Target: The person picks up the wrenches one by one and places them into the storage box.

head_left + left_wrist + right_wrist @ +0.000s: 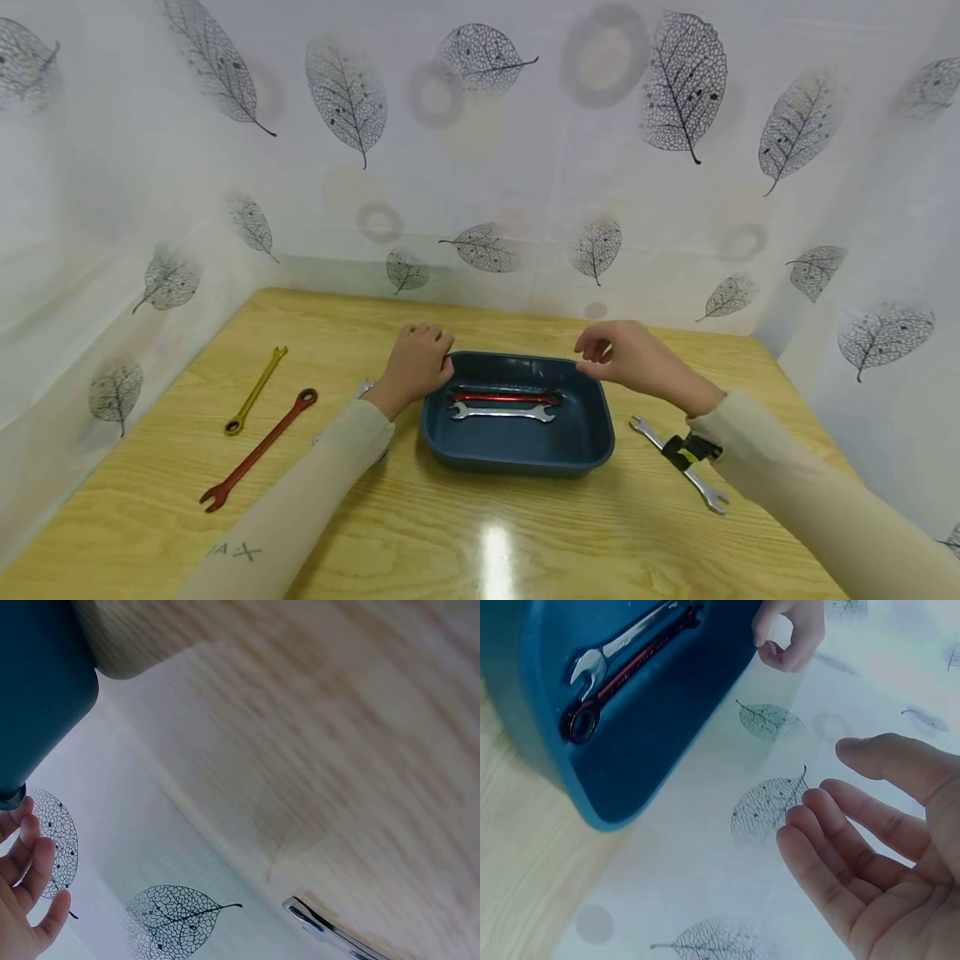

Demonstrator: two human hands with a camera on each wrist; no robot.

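Observation:
A blue plastic bin [517,468] stands on the wooden table. Inside it lie a red wrench [510,397] and a silver open-end wrench [502,412], side by side. My left hand [420,362] is at the bin's far left corner. Its thumb and forefinger pinch the rim there, the other fingers curving outside it. My right hand [633,362] hovers by the far right corner. In the right wrist view that right hand [877,862] holds nothing; its bent fingers [836,840] and thumb stand apart, clear of the bin.
On the left lie a yellow wrench [257,392] and a longer red wrench [258,450]. A silver wrench [365,387] is mostly hidden by my left sleeve. Another silver wrench [705,490] lies right of the bin, partly behind the wrist camera [690,450]. Leaf-printed curtains [480,167] surround the table.

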